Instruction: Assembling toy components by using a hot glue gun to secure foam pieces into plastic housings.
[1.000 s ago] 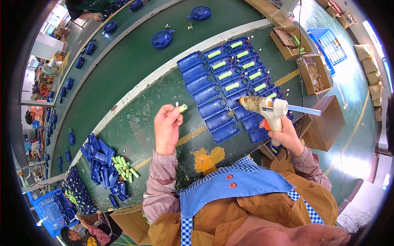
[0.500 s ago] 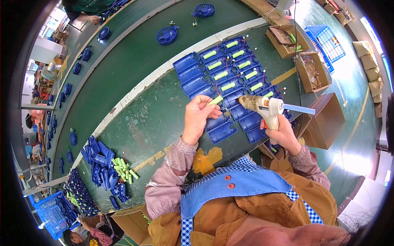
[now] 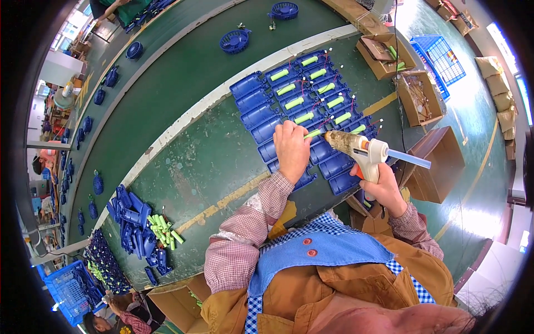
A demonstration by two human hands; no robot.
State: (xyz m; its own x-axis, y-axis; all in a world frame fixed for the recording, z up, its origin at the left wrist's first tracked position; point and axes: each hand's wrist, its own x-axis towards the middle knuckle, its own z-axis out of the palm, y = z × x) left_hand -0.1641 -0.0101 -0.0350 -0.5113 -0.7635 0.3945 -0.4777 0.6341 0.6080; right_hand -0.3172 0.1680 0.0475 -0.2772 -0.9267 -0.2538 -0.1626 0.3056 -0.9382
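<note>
My left hand (image 3: 292,149) is closed on a light green cylindrical battery (image 3: 314,133), holding its near end down at a blue plastic shell in the rows. My fingers hide part of that shell. My right hand (image 3: 384,192) grips a white glue gun (image 3: 367,157) with a pale glue stick (image 3: 410,159) jutting from its back. The gun's stained nozzle points left, close to the battery's right end. Beyond my hands, several blue shells (image 3: 251,104) lie in columns; many cradle a green battery (image 3: 293,103) with thin red wires and white plugs.
A pile of blue shells (image 3: 133,217) and loose green batteries (image 3: 162,228) lies left on the green table. Blue fan cages (image 3: 235,40) sit on the curved conveyor (image 3: 183,72). Cardboard boxes (image 3: 420,100) stand right. Another person's hand (image 3: 115,5) shows at upper left.
My left hand has moved right and down onto the shells with the battery, and its palm has turned downward. The glue gun stays nearly in place, its nozzle now beside the battery.
</note>
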